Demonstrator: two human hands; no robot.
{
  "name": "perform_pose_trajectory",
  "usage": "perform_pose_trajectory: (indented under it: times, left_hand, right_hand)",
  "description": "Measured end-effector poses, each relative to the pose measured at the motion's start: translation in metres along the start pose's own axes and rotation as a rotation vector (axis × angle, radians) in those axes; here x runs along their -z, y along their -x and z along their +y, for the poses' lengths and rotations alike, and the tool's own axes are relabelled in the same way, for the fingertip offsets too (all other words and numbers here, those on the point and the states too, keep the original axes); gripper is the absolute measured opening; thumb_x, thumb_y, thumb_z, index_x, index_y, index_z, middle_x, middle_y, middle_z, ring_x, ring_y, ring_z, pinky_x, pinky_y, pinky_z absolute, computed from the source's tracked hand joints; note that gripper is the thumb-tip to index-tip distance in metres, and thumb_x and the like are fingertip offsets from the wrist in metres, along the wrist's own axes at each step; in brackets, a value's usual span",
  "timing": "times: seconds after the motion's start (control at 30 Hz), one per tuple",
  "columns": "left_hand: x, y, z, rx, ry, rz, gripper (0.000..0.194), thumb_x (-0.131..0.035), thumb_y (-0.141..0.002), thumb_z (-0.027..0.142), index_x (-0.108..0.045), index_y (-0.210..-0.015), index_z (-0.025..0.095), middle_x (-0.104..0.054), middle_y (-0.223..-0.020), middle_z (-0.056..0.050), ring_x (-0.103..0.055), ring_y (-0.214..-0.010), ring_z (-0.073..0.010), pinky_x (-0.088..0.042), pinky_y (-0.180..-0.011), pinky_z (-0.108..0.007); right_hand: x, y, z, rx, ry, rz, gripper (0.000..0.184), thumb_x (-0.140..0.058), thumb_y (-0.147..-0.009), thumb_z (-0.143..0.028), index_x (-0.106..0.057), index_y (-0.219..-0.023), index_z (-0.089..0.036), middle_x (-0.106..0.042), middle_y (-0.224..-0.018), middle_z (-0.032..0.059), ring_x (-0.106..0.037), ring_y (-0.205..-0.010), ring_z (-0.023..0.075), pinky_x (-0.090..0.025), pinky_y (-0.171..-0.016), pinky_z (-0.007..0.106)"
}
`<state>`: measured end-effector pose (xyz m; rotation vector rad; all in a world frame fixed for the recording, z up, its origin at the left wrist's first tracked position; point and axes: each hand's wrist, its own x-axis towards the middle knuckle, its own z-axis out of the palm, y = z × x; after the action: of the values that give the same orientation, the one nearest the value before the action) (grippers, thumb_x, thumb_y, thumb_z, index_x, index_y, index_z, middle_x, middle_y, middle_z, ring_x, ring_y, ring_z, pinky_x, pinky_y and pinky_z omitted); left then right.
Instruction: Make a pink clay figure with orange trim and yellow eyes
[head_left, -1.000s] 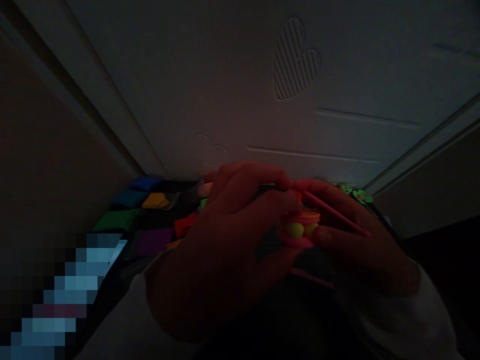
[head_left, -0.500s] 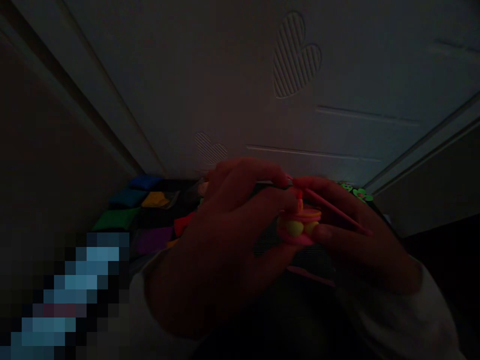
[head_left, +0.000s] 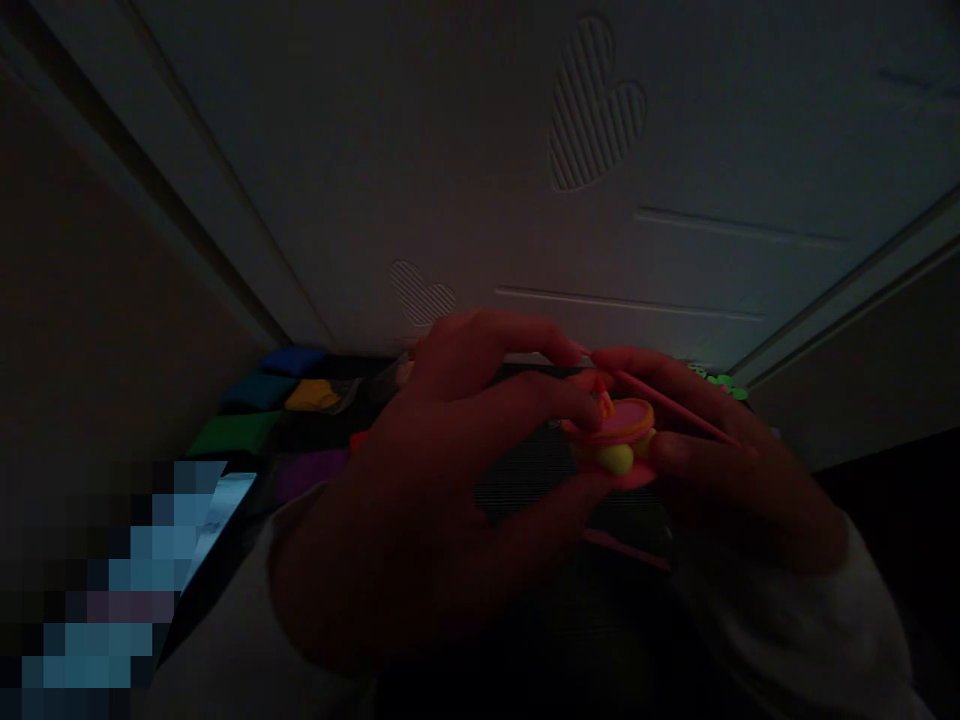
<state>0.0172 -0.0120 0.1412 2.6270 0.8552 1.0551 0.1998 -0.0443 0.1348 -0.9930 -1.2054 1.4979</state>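
Between my hands is a small clay cake point(head_left: 628, 420), with a pink top ringed in orange, pale yellow balls under it and a pink base. A small red and orange piece point(head_left: 602, 397) stands on top. My left hand point(head_left: 450, 450) grips the cake's left side, its thumb near the base and a finger by the top piece. My right hand point(head_left: 712, 450) pinches the cake's right side. Across the right hand's fingers lies a thin pink modelling tool point(head_left: 675, 405), its tip close to my left index fingertip.
Blue point(head_left: 292, 359), green point(head_left: 236, 433) and purple point(head_left: 311, 474) packets lie at left, with a yellow packet point(head_left: 315, 394) among them. A second pink tool point(head_left: 626, 550) lies below the hands. Green flower shapes point(head_left: 726, 386) sit at right. A pale panel with hearts point(head_left: 596, 105) rises behind. Light is dim.
The cake has tipped toward me and shifted slightly right, so more of its pink top shows. Both hands keep their hold.
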Motion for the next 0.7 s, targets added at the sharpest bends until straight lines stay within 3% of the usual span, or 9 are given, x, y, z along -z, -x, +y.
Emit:
perform_pose_trajectory:
  times: [0.53,0.7]
  left_hand:
    - [0.0012,-0.0011,-0.0035,-0.006,0.042,0.019,0.014,-0.053,-0.074,0.027,-0.06,-0.086,0.028,-0.05,-0.109,0.0,-0.049,-0.099,-0.0171,-0.042,-0.085,-0.032]
    - [-0.0002,-0.0017,-0.0037,-0.028,0.041,0.018,0.014,-0.054,-0.073,0.026,-0.061,-0.086,0.026,-0.051,-0.107,0.0,-0.048,-0.101,-0.0144,-0.04,-0.089,-0.029]
  right_hand:
    - [0.0,0.0001,0.0001,-0.019,0.008,0.007,0.038,-0.056,-0.071,-0.017,-0.047,-0.106,-0.031,-0.054,-0.112,-0.001,-0.059,-0.086,0.0155,-0.05,-0.07,0.028]
    - [0.0032,-0.0006,0.008,0.052,0.009,-0.021,0.039,-0.055,-0.072,-0.019,-0.047,-0.108,-0.032,-0.054,-0.111,-0.0021,-0.058,-0.086,0.0145,-0.05,-0.067,0.025]
